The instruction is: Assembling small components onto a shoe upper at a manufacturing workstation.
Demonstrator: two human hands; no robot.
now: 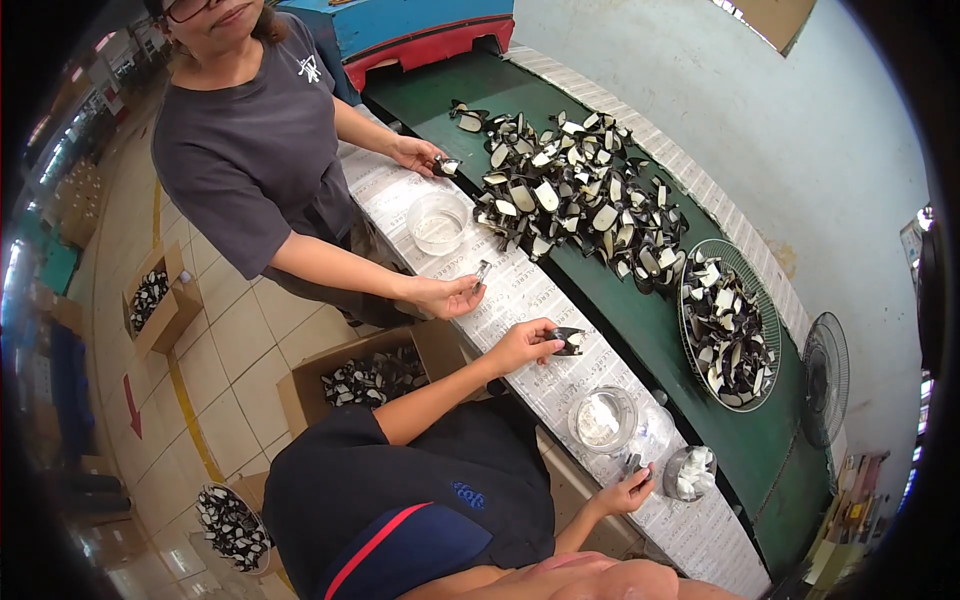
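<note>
Near the middle of the table edge, my left hand (528, 346) is closed around a small black piece with a cream face (568, 341). My right hand (625, 492) pinches a small dark grey object (632, 464), whose kind I cannot make out. It is just beside a clear round tub (603, 420) and a crumpled clear plastic bag (655, 430). A clear jar of white crumpled wads (690, 473) stands right of that hand. On the green belt (640, 335) beyond lies a heap of similar black-and-cream pieces (580, 190).
A co-worker's hands (445, 295) hold a similar piece and a small grey object by another clear tub (437, 223). A green wire basket (730, 325) of pieces and a fan (825, 380) stand at right. Boxes of pieces (290, 400) sit on the floor at left.
</note>
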